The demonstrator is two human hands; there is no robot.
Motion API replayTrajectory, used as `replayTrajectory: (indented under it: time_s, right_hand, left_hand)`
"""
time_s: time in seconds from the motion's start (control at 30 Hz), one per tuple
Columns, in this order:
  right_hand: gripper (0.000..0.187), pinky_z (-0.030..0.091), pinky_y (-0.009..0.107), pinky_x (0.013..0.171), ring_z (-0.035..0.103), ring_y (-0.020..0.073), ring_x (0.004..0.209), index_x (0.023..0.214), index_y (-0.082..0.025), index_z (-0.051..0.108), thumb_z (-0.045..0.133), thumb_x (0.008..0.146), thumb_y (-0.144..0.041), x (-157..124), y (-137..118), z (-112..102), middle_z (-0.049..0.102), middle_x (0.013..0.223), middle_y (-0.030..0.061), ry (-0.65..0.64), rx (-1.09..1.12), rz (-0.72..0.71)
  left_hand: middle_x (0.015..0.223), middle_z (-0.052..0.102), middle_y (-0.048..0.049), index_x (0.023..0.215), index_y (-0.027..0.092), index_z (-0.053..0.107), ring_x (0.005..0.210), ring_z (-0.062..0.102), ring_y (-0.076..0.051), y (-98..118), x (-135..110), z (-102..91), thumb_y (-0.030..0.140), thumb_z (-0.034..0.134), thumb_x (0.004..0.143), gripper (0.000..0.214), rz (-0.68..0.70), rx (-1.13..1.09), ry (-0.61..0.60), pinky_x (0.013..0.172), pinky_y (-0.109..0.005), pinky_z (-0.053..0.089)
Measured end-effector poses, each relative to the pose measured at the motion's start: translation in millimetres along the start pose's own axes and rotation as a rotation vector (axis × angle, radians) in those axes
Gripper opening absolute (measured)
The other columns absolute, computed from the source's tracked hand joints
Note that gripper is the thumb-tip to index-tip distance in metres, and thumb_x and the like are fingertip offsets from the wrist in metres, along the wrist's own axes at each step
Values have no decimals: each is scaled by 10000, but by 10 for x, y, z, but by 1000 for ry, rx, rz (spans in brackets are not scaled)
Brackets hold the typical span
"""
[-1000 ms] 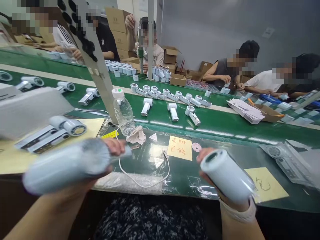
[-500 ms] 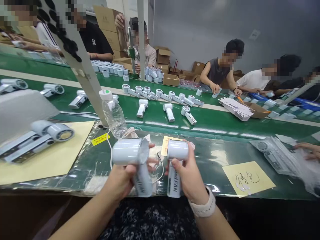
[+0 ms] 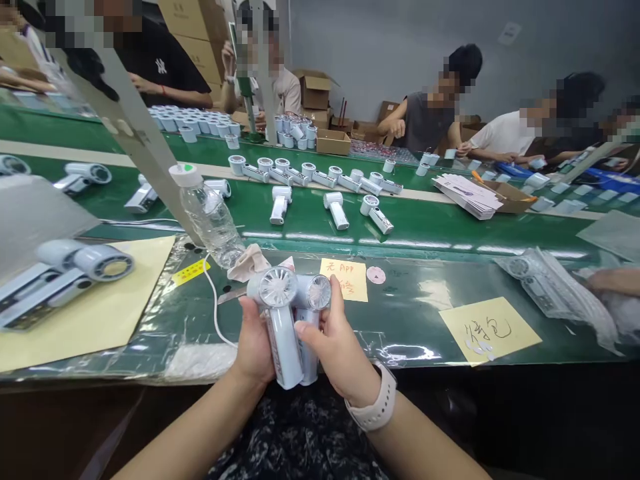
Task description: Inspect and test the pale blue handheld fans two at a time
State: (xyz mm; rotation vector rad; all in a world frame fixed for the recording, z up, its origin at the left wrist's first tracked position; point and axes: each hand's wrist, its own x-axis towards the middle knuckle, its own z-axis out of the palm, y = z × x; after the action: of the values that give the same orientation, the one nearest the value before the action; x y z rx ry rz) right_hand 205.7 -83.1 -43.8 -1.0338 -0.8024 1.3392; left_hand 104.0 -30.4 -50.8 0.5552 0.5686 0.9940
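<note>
Two pale blue handheld fans are held side by side above the table's front edge. My left hand (image 3: 254,347) is closed around the left handheld fan (image 3: 286,347), whose round grille faces me. Behind and to the right of it, the second handheld fan (image 3: 318,293) is gripped by my right hand (image 3: 343,347), with the thumb across its handle. The two fans overlap and appear to touch. A white watch band (image 3: 376,403) circles my right wrist. Most of my left fingers are hidden behind the fan.
A plastic bottle (image 3: 210,217) leans beside a slanted metal post (image 3: 145,143). More fans (image 3: 107,263) lie on yellow paper at left. Bagged fans (image 3: 545,293) lie at right near a co-worker's hand (image 3: 617,281). Several fans line the green conveyor (image 3: 430,230), with co-workers beyond.
Both fans have come together from apart and turned, so their grilles now face me. The view has shifted slightly. A co-worker across the belt has raised a hand.
</note>
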Motion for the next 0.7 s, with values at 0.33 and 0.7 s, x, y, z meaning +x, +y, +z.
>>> replayTrajectory:
  time_s: [0.33,0.7]
  right_hand:
    - [1130,454,450,1035,605,286,1206,1571,-285,131,815,671,-280,326,-577,-1108,597,1373,103,274,-1005,-67]
    - [499,326,617,1111,379,367,1391,1377,-200,506,667,905,-212,-16,-1524,-3371,385,1537,130,948,-1503,242]
  left_hand:
    - [1566,425,-45,1356,354,572,1446,328,-364,-69,101,28,533,703,776,621,59,626,-228,1192,-517,238]
    - [1282,673,-105,1041,302,731,1219,564,-377,97,487,-901,512,558,852,332,527,1574,-133,1032,-542,458]
